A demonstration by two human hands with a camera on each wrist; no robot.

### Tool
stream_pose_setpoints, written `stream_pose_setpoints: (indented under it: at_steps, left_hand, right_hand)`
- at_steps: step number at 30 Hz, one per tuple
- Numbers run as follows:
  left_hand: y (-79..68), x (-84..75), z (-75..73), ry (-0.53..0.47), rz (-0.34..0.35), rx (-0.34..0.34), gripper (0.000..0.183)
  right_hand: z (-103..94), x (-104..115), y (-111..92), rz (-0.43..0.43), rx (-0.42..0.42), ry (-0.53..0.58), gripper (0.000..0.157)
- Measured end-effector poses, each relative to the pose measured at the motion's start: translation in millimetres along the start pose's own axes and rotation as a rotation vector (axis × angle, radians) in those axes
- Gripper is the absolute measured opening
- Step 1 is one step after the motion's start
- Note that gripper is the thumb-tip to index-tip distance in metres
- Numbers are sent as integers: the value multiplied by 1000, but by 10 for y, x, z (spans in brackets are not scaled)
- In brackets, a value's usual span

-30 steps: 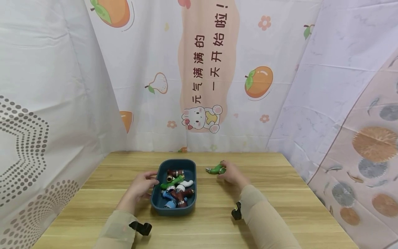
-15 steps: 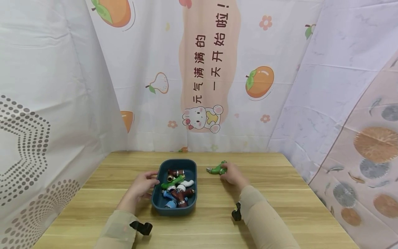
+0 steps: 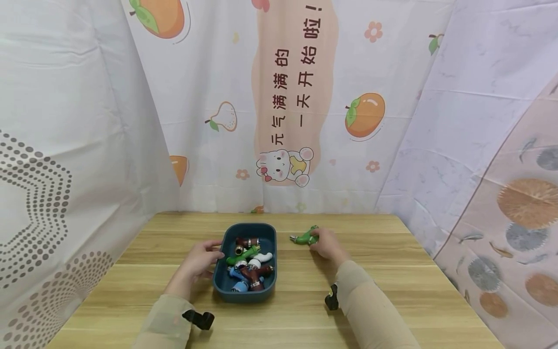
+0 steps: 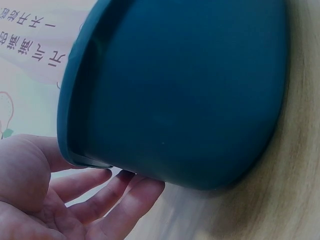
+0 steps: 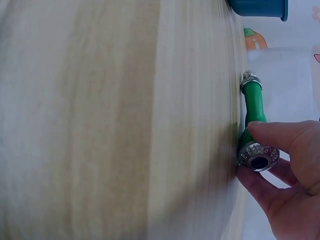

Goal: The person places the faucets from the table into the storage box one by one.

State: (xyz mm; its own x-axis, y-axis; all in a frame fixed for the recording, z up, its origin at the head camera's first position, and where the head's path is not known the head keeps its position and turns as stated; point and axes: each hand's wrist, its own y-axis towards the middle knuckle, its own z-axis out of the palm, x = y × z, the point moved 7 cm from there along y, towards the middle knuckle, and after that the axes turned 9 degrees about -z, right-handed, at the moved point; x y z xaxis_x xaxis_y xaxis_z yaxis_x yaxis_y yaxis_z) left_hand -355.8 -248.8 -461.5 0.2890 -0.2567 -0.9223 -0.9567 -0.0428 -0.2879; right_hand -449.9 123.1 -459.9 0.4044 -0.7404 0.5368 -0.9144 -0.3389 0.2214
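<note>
A green branched pipe-like piece (image 3: 306, 237) with metal collars lies low over the far right of the table. My right hand (image 3: 328, 245) pinches it between thumb and fingers; in the right wrist view the green piece (image 5: 254, 102) shows a threaded tip at one end and an open lettered metal ring near the fingertips. My left hand (image 3: 199, 259) holds the left side of a dark teal bin (image 3: 244, 296). In the left wrist view one digit of that hand (image 4: 75, 205) goes behind the rim of the bin (image 4: 190, 100), and other fingertips meet the outer wall.
Inside the bin lie several similar pieces: a brown one (image 3: 256, 278), a green one (image 3: 244, 256), a white one (image 3: 263, 257) and a blue one (image 3: 240, 287). The wooden table (image 3: 305, 310) ends at a printed curtain (image 3: 209, 194) behind.
The right hand shifts very slightly to the right on the green piece and keeps its pinch. The left hand and the bin stay in place.
</note>
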Motion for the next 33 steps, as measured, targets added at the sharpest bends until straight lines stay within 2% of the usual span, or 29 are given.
stream_pose_setpoints:
  at_steps: [14, 26, 33]
  left_hand:
    - [3, -5, -4, -1, 0, -8, 51]
    - [35, 26, -3, -16, -11, -12, 52]
    - [37, 22, 4, -11, -3, -12, 52]
  right_hand:
    - [-32, -23, -7, 8, -28, -21, 40]
    - [-141, 46, -44, 6, -45, 32, 45]
    - [-212, 80, -23, 1, -46, 44, 40]
